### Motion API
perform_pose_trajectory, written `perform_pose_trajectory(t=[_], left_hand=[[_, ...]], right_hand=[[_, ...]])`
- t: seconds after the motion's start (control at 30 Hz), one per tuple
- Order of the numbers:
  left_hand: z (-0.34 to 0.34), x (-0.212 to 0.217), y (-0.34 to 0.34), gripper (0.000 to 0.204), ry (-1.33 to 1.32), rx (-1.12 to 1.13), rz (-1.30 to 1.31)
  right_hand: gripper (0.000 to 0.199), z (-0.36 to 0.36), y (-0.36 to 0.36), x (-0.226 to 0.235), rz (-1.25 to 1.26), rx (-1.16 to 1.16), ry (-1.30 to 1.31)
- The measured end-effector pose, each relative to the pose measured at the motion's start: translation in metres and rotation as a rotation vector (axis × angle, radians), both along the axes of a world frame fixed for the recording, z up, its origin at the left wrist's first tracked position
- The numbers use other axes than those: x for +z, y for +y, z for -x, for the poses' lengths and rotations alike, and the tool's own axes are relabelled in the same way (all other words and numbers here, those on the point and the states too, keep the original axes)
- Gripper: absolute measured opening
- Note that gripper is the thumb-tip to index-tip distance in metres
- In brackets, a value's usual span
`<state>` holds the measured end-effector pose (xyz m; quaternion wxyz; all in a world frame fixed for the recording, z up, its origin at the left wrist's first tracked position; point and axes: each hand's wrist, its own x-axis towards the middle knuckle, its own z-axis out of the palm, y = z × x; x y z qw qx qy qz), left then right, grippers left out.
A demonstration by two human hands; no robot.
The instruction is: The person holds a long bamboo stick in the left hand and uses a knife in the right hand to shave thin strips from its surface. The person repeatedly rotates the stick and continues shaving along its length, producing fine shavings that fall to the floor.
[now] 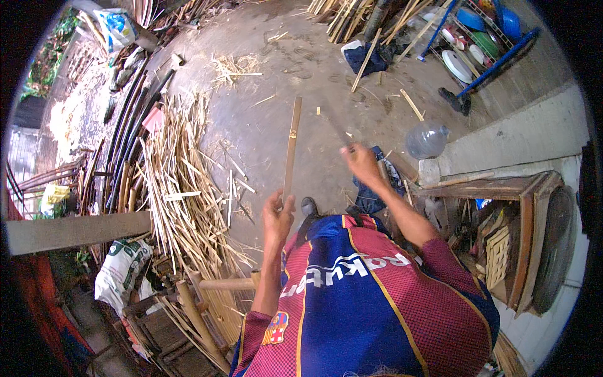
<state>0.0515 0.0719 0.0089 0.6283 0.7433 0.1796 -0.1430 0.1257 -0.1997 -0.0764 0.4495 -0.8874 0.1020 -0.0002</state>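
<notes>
Flat, narrow, brown bamboo strip with a pale patch partway along it (293,147) stands near the middle of the view, its lower end in the person's left hand and its far end pointing away over the grey floor (264,135). From the left, a thick grey-brown wooden beam (78,233) juts inward above a white plastic sack with green markings (122,273). Dark, curved, slender poles (130,119) lie next, just beside a long, loose heap of pale, thin bamboo slivers (179,182). Then comes the left hand (277,215), its thumb and fingers pinched around the strip's near end. Right of the strip is a small, pale chip (318,111); whether it lies on the floor or hangs in the air, I cannot tell. The right hand (362,166) is curled firmly around the near end of a dark, slim, blade-like tool (342,133), too blurred to show its edge, and apart from the strip. Further right sit a clear, rounded plastic jug (426,139) and a brown wooden cabinet (531,213). The step in hand looks like trimming or shaving the strip; another stroke would call for a steady left grip, with those fingers clear of the blade's path.
</notes>
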Motion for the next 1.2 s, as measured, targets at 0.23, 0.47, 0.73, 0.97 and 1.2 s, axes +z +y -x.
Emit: perform_pose_trajectory(t=[0.23, 0.47, 0.73, 0.97, 1.2], left_hand=[[-0.009, 0.022, -0.012, 0.044, 0.103, -0.031, 0.217], [0.015, 0.031, 0.005, 0.043, 0.184, -0.002, 0.309], [0.034, 0.009, 0.011, 0.045, 0.243, 0.073, 0.271], [0.035, 0.012, 0.017, 0.037, 0.139, -0.014, 0.216], [0.025, -0.011, 0.014, 0.028, -0.196, -0.126, -0.639]], right_hand=[[0.037, 0.007, 0.032, 0.018, 0.139, 0.328, 0.115], [0.029, -0.021, 0.021, 0.022, 0.196, 0.336, 0.062], [0.027, -0.036, 0.017, -0.005, 0.229, 0.181, 0.150], [0.047, -0.048, -0.031, -0.064, 0.158, -0.119, 0.170], [0.044, 0.021, 0.019, 0.045, 0.351, 0.550, 0.149]])
